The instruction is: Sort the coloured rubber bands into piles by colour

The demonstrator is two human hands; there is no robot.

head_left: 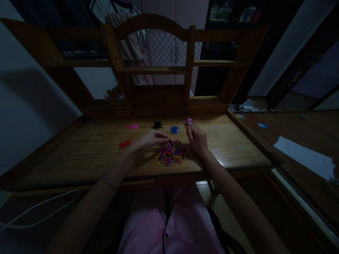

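A mixed heap of small coloured elastic bands [172, 155] lies on the wooden desk in front of me. My left hand [153, 137] reaches over the heap's upper left edge, thumb and fingers pinched on what looks like a black band [170, 140]. To the right of the heap, my right hand [197, 137] is closed with fingers curled; a clump of purple bands [189, 121] shows right at its fingertips. Whether that hand grips any of them is hidden. Beyond the heap lie little groups of blue bands [174, 130] and black bands [157, 125].
Pink bands [132, 126] and red bands [124, 143] sit in separate groups on the left. A wooden shelf frame [153, 70] rises at the desk's back. On the right, a brown surface holds a white paper sheet [304, 155]. A white cable [39, 211] hangs at lower left.
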